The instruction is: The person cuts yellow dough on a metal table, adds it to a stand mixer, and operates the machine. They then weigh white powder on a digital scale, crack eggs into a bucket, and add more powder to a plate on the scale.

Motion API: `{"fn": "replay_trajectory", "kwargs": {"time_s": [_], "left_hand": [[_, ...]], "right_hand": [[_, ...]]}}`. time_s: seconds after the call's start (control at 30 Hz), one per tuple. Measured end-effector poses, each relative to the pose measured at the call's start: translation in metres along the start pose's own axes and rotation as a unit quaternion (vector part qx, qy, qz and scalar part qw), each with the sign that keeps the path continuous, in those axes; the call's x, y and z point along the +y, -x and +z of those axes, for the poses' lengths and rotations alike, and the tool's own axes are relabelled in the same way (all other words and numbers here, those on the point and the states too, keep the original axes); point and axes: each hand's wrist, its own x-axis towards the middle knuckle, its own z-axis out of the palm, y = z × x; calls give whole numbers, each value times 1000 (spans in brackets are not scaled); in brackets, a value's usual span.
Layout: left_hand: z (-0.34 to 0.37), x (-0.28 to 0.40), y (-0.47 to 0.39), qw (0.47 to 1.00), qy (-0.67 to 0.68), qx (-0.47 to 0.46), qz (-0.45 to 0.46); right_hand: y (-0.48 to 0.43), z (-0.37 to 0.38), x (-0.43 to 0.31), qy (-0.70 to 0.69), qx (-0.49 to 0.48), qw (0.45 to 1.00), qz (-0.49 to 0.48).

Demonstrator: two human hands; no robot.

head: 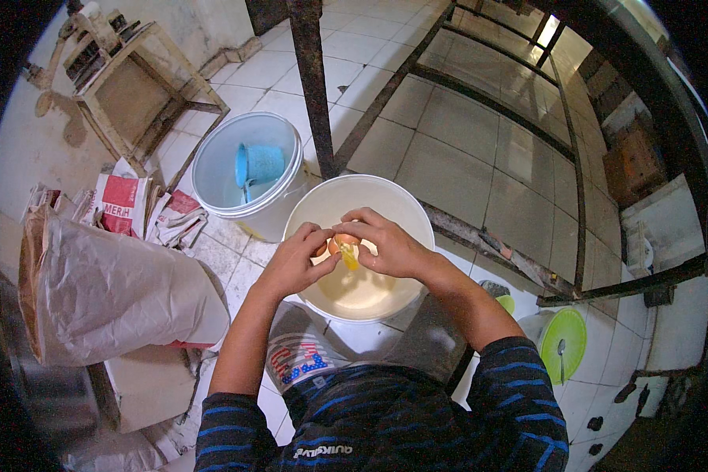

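Over a large white bucket (383, 194), my two hands hold a cracked brown egg (348, 239) between them. Yellow yolk (349, 258) and egg white slip out below the broken shell. The left half of the shell sits in the fingers of my left hand (304, 256), and my right hand (383, 242) grips the right half. Beneath them, pale yellowish contents (354, 298) cover the bottom of the bucket, partly in the shadow of my hands.
Behind on the left stands another white bucket (212, 171) with a blue dipper (262, 162) inside. A large paper sack (130, 289) is at my left, near folded sacks (124, 203). A dark metal frame (430, 215) borders the right. A green lid (569, 348) carries a spoon (561, 354).
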Motion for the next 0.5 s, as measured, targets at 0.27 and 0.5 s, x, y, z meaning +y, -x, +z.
{"fn": "replay_trajectory", "kwargs": {"time_s": [0.27, 0.5], "left_hand": [[-8, -1, 4, 994, -68, 75, 29], [26, -1, 14, 980, 113, 162, 30]], "right_hand": [[5, -14, -5, 137, 80, 987, -5], [14, 36, -13, -493, 213, 822, 189]]}}
